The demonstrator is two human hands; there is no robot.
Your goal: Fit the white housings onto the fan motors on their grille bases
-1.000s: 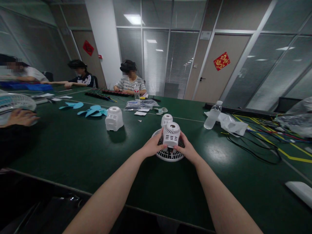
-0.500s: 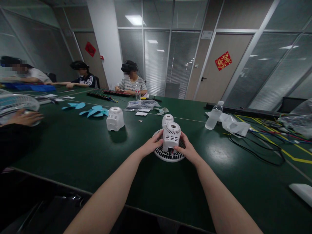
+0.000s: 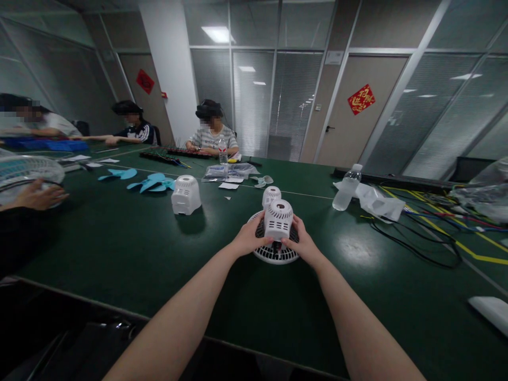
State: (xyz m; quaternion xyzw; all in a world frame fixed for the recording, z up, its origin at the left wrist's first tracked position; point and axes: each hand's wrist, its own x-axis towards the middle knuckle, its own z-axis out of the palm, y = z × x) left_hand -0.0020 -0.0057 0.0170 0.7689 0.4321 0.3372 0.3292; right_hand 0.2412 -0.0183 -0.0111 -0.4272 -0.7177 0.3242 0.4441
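The left hand's (image 3: pixel 246 237) fingers are holding one side of the white fan cover (image 3: pixel 278 222); the right hand's (image 3: pixel 305 242) fingers are holding the other. The cover is standing tall between them, over the round grille (image 3: pixel 277 260), neither hand being nearer. Across the green surface (image 3: pixel 254 304), blue blades (image 3: pixel 153 182), another white cover (image 3: pixel 186 197) and a bottle (image 3: pixel 347 188) are resting. Behind, people (image 3: pixel 216 136) are sitting left of a door (image 3: pixel 359 124).

grille (image 3: pixel 277 259) on table (image 3: pixel 273 307) | over grille: front housing (image 3: pixel 278 219) | behind grille: rear housing (image 3: pixel 272 193) | left-behind grille: lone housing (image 3: pixel 186 196), farther left fan blades (image 3: pixel 153 182) | right-behind grille: bottle (image 3: pixel 347 188), farther right cables (image 3: pixel 448 211)
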